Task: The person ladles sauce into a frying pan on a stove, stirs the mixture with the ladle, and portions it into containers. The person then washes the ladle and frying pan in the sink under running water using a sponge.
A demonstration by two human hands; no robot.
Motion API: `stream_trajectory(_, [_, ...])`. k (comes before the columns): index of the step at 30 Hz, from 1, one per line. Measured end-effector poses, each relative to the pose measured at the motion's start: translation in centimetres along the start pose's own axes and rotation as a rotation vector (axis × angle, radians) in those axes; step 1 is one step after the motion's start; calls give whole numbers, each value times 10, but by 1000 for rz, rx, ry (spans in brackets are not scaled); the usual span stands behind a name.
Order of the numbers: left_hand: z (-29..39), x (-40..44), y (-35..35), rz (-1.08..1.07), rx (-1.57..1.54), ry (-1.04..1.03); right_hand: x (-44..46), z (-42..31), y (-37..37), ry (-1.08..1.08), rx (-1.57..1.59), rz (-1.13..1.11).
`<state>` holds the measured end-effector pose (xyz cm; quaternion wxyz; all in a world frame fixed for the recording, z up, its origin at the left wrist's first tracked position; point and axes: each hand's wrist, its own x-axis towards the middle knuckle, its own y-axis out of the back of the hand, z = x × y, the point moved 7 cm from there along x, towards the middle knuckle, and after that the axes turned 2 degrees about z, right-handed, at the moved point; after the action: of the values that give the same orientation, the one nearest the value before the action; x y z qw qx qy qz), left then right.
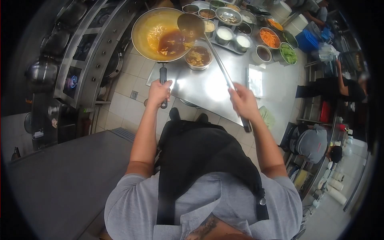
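My left hand is closed around the black handle of a wide pan, which holds brown sauce with pale bits. In my right hand is the long handle of a ladle; its dark bowl is over the pan's right side. Just below and right of the pan, a metal bowl with brown sauce and yellowish pieces stands on the steel table. Whether the ladle touches the pan, I cannot tell.
Bowls of carrot strips, green leaves and dark liquid stand at the table's back right. A stove with a lit burner is at the left. Other people are at the right.
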<state>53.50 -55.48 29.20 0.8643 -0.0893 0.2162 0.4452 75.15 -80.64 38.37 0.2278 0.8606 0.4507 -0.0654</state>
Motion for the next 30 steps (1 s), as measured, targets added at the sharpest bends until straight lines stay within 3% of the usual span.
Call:
stream_trajectory(1, [-1, 2, -2, -13, -3, -1, 17, -8, 0, 1, -2, -2])
stream_trajectory(3, [0, 1, -7, -24, -11, -5, 39, -45, 0, 346, -448, 94])
stream_trajectory(7, [10, -2, -19, -14, -22, -11, 45, -74, -6, 375, -615, 86])
stream_trajectory(9, [3, 5, -24, -13, 19, -25, 27, -69, -14, 31, -431, -77])
stream_trajectory(12, [-6, 12, -29, 35, 82, -15, 4, -71, -43, -288, 41, -176])
stream_trajectory(13, [-8, 14, -30, 21, 104, -2, 0, -78, -48, -287, 42, -175])
stream_trajectory(15, [-6, 14, -29, 20, 127, -9, -8, -83, -65, -423, 448, -244])
stream_trajectory(16, [-5, 11, -27, 21, 152, -13, -8, -83, -64, -428, 455, -239])
stream_trajectory(18, [-4, 10, -21, -2, 129, -6, -8, -88, -72, -520, 836, -410])
stream_trajectory(22, [1, 5, -8, -33, 56, 13, -10, -102, -75, -586, 1166, -525])
stream_trajectory(30, [-2, 14, 18, -95, 21, 22, -28, -123, -42, -430, 934, -402])
